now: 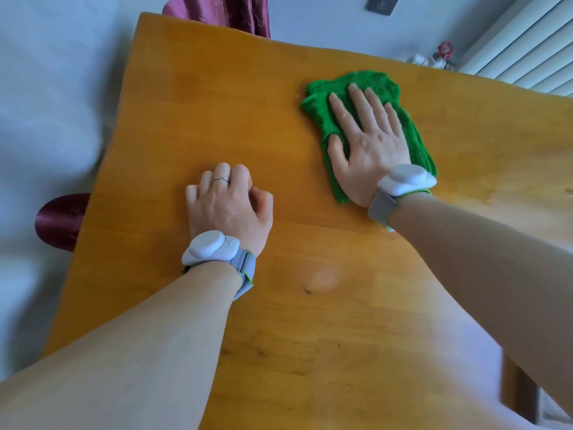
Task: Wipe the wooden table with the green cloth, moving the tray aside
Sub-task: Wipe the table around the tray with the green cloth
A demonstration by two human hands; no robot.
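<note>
While right hand [369, 147] presses flat, fingers straight, on green cloth [412, 141] | left hand [231, 206] rests clenched, holding nothing, on wooden table [201, 97]

Green cloth [366, 88]; orange-brown wooden table [217, 103]; maroon patterned chair cushion [59, 221].

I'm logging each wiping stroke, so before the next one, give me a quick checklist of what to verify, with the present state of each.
1. Right hand flat on the green cloth: ok, fingers straight, palm pressing.
2. Cloth lying on the wooden table: ok, bunched under the hand near the far edge.
3. Left hand out of the cloth's way: ok, resting curled on the wood, holding nothing.
4. Tray moved aside: cannot tell, no tray in view.
5. Wood beside the cloth free for the stroke: ok.
</note>
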